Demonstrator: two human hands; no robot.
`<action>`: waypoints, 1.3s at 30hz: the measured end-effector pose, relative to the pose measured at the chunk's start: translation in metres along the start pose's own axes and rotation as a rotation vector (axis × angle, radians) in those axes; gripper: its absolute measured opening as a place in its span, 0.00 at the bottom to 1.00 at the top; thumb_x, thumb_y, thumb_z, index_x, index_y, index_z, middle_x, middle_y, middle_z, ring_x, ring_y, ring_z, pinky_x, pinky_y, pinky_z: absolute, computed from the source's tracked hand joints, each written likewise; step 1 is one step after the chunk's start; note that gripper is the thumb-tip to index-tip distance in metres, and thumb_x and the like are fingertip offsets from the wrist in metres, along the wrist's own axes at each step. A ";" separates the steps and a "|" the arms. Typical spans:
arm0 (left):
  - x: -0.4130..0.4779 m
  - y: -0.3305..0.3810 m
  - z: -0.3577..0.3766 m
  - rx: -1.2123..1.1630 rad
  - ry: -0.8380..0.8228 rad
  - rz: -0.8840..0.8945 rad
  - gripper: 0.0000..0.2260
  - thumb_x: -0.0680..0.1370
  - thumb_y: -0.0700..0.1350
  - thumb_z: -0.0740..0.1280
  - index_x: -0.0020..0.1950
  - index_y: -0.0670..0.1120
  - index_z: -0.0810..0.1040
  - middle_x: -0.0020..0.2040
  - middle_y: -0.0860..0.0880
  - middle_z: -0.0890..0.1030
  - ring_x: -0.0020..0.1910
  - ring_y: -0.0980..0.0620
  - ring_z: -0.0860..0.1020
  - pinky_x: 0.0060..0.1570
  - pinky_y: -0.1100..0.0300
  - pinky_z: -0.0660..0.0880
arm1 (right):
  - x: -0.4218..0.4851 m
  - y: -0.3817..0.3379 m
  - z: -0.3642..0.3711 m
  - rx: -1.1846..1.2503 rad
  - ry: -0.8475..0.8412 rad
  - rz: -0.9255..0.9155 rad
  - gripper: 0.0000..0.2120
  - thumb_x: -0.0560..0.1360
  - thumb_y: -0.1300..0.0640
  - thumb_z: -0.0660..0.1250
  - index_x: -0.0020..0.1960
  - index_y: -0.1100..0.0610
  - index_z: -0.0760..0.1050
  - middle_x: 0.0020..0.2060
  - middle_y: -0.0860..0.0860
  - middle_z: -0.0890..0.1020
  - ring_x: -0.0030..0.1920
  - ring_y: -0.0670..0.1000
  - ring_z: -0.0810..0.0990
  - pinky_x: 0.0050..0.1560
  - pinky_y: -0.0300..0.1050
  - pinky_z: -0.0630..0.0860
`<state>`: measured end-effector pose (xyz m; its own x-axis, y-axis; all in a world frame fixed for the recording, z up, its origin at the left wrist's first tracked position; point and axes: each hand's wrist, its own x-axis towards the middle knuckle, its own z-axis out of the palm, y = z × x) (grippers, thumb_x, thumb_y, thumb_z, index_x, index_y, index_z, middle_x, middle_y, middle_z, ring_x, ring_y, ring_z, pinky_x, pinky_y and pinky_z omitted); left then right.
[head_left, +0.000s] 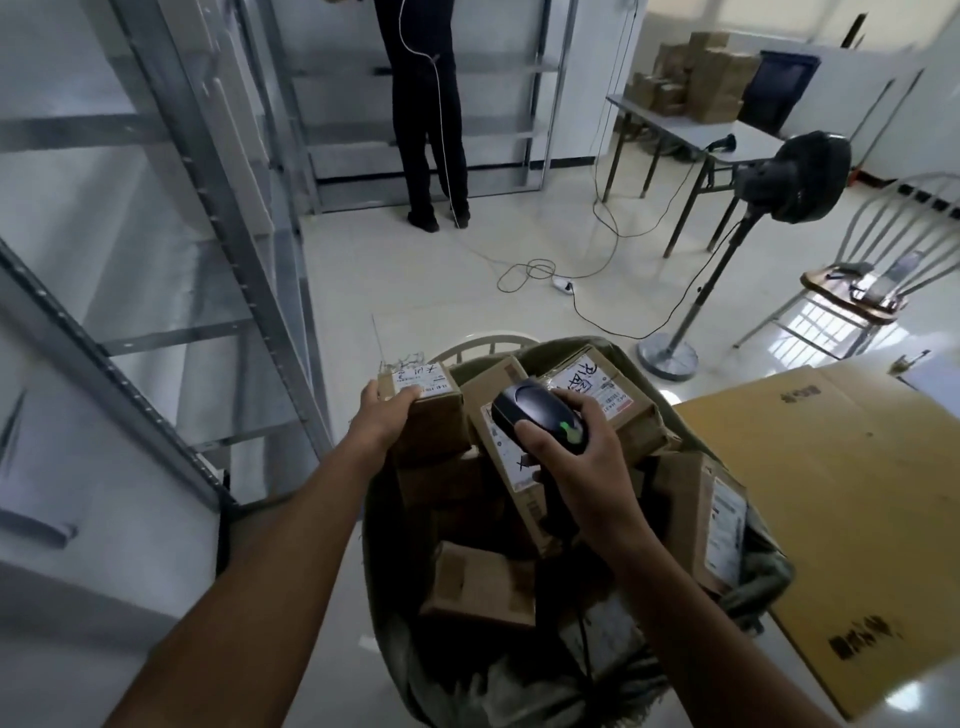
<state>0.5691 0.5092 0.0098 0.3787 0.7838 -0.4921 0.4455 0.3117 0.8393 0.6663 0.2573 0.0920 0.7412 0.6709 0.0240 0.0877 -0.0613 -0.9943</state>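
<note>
The sack (387, 571) sits near centre, packed with parcels (483, 587) — flat cardboard (831, 493) lies at its right. At the sack's far left edge I see the left hand (382, 415) gripping a labelled box (434, 421). The right hand (582, 460) is wrapped round the scanner (540, 413) just right of it, over the parcels — green light lit.

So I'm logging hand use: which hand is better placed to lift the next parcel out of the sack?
Left. The left hand grips the small labelled parcel at the far edge of the sack, beside the metal shelving. The right hand is occupied, curled round the barcode scanner.
</note>
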 end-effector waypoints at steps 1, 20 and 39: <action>0.003 0.000 0.000 0.014 0.010 0.009 0.44 0.75 0.65 0.70 0.84 0.56 0.53 0.80 0.44 0.65 0.73 0.38 0.70 0.71 0.43 0.70 | -0.001 -0.001 0.001 -0.004 0.001 -0.005 0.23 0.75 0.54 0.77 0.66 0.48 0.72 0.57 0.48 0.79 0.54 0.55 0.84 0.49 0.51 0.85; -0.016 -0.005 0.001 0.609 0.086 0.655 0.26 0.78 0.58 0.72 0.72 0.46 0.74 0.68 0.45 0.74 0.68 0.46 0.70 0.69 0.45 0.71 | -0.016 0.009 0.014 -0.111 0.064 -0.023 0.22 0.75 0.54 0.77 0.64 0.45 0.72 0.55 0.39 0.79 0.55 0.37 0.81 0.56 0.46 0.82; -0.270 -0.134 -0.033 0.524 0.646 0.401 0.38 0.76 0.76 0.52 0.80 0.58 0.66 0.81 0.54 0.64 0.83 0.46 0.55 0.81 0.54 0.46 | -0.091 0.036 0.027 -0.007 -0.491 -0.045 0.30 0.64 0.36 0.79 0.62 0.40 0.75 0.55 0.44 0.82 0.54 0.49 0.84 0.54 0.54 0.83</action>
<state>0.3803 0.2733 0.0376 0.1281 0.9772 0.1695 0.7484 -0.2074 0.6300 0.5838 0.2137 0.0517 0.3356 0.9419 0.0129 0.1183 -0.0285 -0.9926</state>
